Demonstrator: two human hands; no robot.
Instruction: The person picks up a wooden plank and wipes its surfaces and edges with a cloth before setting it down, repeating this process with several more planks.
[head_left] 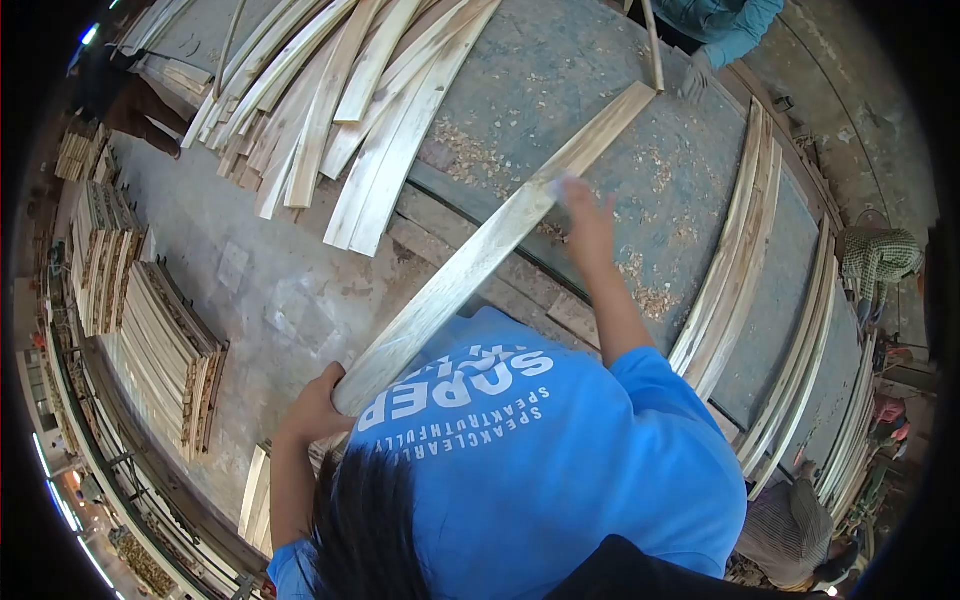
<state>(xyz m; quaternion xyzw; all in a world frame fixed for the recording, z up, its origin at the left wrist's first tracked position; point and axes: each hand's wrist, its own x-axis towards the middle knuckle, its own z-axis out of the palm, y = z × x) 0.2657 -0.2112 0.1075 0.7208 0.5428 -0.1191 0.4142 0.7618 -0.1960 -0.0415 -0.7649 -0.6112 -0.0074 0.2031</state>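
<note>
Head view: the left hand (315,405) has its grip clamped on the near end of a long plank (470,265), whose far end lies over the surface (560,80). The right hand (588,222) presses a pale pad (560,186) past the plank's middle. Its grip is blurred, so I cannot tell its state. The far stretch probably remains unrubbed.

One plank (470,265) in two bare hands: left hand (315,405), right hand (588,222). One gloved hand (695,75), a co-worker's. One table (560,90) bearing one loose heap (340,90) (boards too overlapped to count). Floor stacks (170,350): at least three.
</note>
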